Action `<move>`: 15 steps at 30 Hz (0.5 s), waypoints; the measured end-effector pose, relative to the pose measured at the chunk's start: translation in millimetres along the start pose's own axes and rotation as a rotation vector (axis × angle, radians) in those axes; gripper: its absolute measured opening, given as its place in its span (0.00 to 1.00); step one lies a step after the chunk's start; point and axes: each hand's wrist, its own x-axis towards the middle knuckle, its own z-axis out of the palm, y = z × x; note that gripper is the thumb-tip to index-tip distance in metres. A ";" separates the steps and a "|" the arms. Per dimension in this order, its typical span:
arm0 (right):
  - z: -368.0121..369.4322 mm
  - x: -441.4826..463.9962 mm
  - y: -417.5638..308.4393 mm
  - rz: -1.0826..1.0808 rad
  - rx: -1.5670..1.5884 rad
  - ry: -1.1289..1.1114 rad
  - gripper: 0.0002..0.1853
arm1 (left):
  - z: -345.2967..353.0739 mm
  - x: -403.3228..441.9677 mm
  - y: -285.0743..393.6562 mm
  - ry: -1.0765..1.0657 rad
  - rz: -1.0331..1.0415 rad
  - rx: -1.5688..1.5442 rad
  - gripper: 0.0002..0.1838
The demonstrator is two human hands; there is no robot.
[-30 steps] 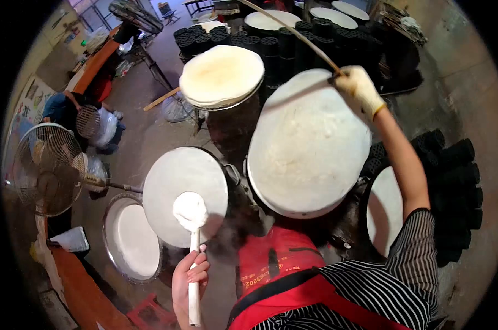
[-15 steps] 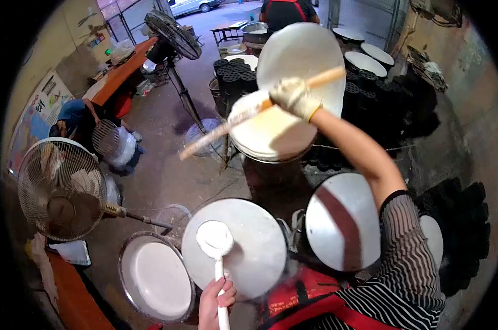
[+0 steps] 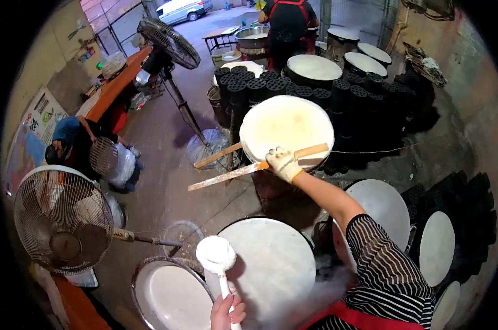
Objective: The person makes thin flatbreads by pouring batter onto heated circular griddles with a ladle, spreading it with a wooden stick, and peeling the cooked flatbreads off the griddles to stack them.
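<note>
My left hand grips the white handle of a ladle, whose bowl is coated in thick white batter. The ladle is above a pale round griddle, beside a basin of white batter. My right hand, in a whitish work glove, is closed round a long flat wooden stick with an orange band near the grip. That hand is at the near edge of a stack of thin, round pale sheets. Another wooden stick pokes out left of the stack.
Black honeycomb briquettes stand behind and right of the stack, with several more round griddles around. At left are a cage fan, a pedestal fan and a bending person. Another person stands at the back.
The large round sheet that stood raised over the stack now lies flat on it. My right hand with the stick has moved down and nearer. The view has shifted, showing more griddles.
</note>
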 end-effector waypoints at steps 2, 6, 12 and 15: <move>-25.2 -8.4 -10.3 0.080 0.054 0.089 0.09 | 9.7 -3.7 -3.9 0.048 0.023 0.037 0.10; -98.9 -64.9 -18.8 0.328 0.296 -0.190 0.12 | 38.2 -15.0 -16.2 0.151 0.019 0.170 0.07; -281.6 -272.1 8.4 0.557 0.971 -0.315 0.19 | 83.8 -17.9 -49.9 -0.343 -0.085 0.295 0.09; -337.0 -376.5 35.7 0.518 0.867 -0.373 0.25 | 154.9 -35.2 -84.1 -0.315 0.014 0.646 0.05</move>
